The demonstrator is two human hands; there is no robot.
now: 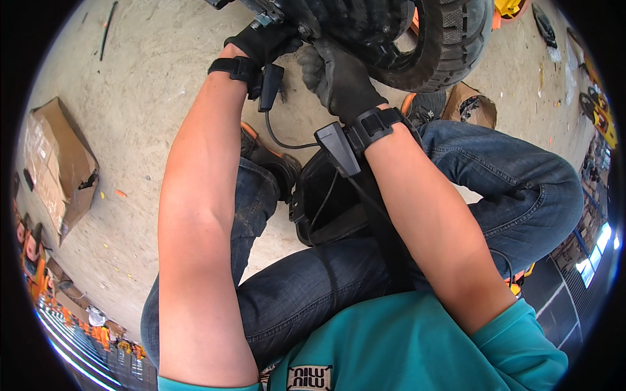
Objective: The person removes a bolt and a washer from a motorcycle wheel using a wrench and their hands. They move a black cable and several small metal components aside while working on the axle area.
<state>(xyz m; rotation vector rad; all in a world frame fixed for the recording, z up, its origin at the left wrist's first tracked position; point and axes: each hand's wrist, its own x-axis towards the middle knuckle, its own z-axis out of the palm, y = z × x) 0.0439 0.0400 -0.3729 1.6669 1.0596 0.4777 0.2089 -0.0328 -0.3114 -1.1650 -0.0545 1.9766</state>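
Observation:
At the top of the view is a dark wheeled assembly (352, 26) with a chunky black tyre (450, 55) on its right side. My left hand (267, 43), in a black glove, reaches up against the assembly's underside beside a silver bolt (261, 20). Its fingertips blend into the dark parts, so their grip is hidden. Just right of it, my right hand (344, 77), in a dark grey glove, is closed with its fingers curled below the assembly. Whatever lies inside that grip does not show. Each wrist wears a strapped black device, and a cable joins the two.
Between my legs lies a black plastic part (332, 202). A torn cardboard box (62, 166) stands at the left, another open cardboard box (471, 107) right of my foot. A dark rod (107, 31) lies far left. Orange and yellow items line both outer edges.

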